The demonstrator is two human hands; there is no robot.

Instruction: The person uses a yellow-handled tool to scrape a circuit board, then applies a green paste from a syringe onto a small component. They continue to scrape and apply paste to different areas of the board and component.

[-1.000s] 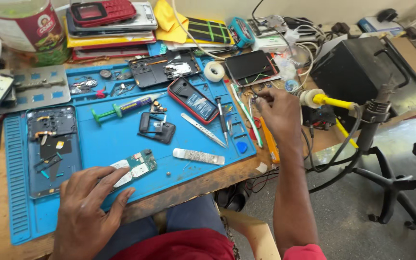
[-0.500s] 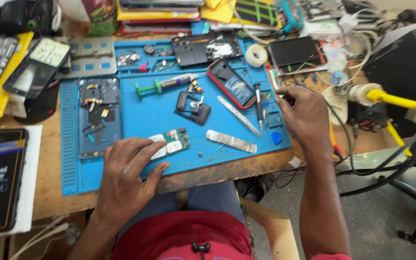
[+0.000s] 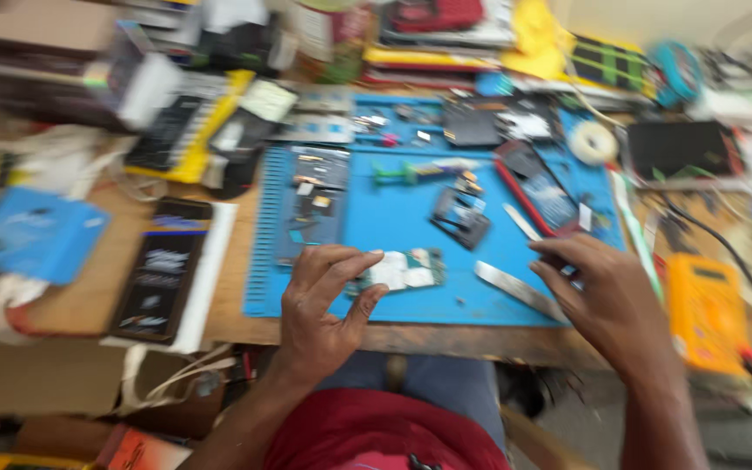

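My left hand [image 3: 324,305] rests at the front edge of a blue work mat [image 3: 402,231], thumb and fingers pinching a small green-and-silver circuit board [image 3: 404,269]. Further right, my right hand [image 3: 607,300] hovers over the mat with its fingers curled close together. Its fingertips lie beside a flat metal strip [image 3: 515,289]. Blur hides whether they hold anything. A red-edged phone [image 3: 537,187] and a small dark phone part [image 3: 460,218] lie just beyond the hands.
A green-handled tool [image 3: 411,172], an opened dark phone body [image 3: 315,204] and a tape roll [image 3: 594,142] sit on or near the mat. An orange meter [image 3: 707,313] lies right, with a black phone box [image 3: 163,270] and a blue packet [image 3: 36,235] left. Clutter lines the back.
The view has swung left and blurred. My right hand has come down from the mat's far right side to the metal strip near the front. My left hand stays on the circuit board.
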